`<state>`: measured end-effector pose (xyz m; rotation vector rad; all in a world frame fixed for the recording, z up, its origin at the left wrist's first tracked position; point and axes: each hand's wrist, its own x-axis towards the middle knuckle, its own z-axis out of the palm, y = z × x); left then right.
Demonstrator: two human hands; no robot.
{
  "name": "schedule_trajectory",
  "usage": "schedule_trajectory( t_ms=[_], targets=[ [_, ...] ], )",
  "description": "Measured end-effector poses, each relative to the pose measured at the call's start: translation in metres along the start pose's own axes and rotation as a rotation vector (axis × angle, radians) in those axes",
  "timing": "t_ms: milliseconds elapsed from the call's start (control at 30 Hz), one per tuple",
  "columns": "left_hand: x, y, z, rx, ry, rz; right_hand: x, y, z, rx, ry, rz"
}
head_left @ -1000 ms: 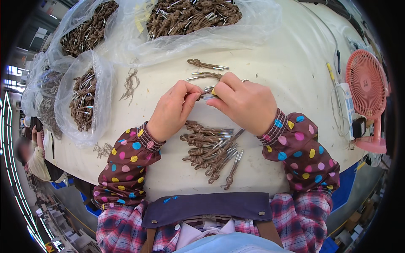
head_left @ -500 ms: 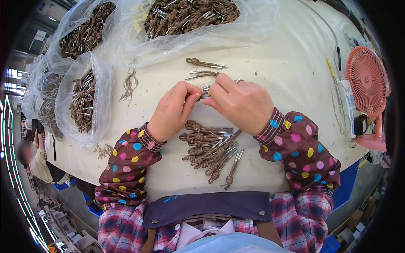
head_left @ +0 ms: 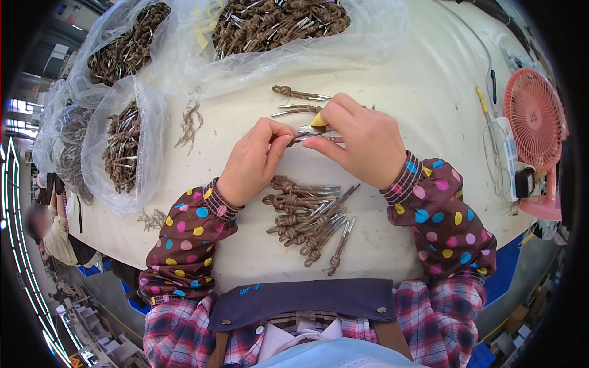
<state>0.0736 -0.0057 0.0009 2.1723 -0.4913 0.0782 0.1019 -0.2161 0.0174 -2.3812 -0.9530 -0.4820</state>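
My left hand (head_left: 253, 161) is closed above the middle of the table, thumb and forefinger pinching a brown lace with metal tips, mostly hidden by the fingers. Facing it, my right hand (head_left: 362, 146) grips a slim metal tool (head_left: 334, 139) that looks like thread snips, its front end at the left fingertips. Something yellow covers a right fingertip. Just beyond the hands lie a knotted brown lace bundle (head_left: 297, 93) and another lace bundle (head_left: 294, 110), partly hidden by the right hand. Nearer me, several knotted lace bundles (head_left: 307, 211) are fanned out, metal tips pointing right.
Clear plastic bags hold heaps of brown laces: a large heap (head_left: 279, 27) at the back and smaller heaps (head_left: 121, 147) at left. Loose thread scraps (head_left: 190, 122) lie beside them. At right stand a pink fan (head_left: 532, 116), a white power strip (head_left: 507, 156) and cables.
My right hand has shifted slightly right and its fingers have spread, bringing the metal tool and yellow fingertip into sight. My left hand keeps its pinch almost in place.
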Motion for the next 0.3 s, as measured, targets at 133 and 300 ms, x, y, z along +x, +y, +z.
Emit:
schedule_trajectory(
  t_ms=[133,300],
  targets=[
    [-0.0005,0.0012,0.0006,0.0,0.029,0.049,0.0023,0.0043,-0.0023,0.471,-0.188,0.341],
    [0.0025,0.0028,-0.0039,-0.079,0.086,0.061,0.0007,0.0042,0.0029,0.497,-0.192,0.355]
  ],
)
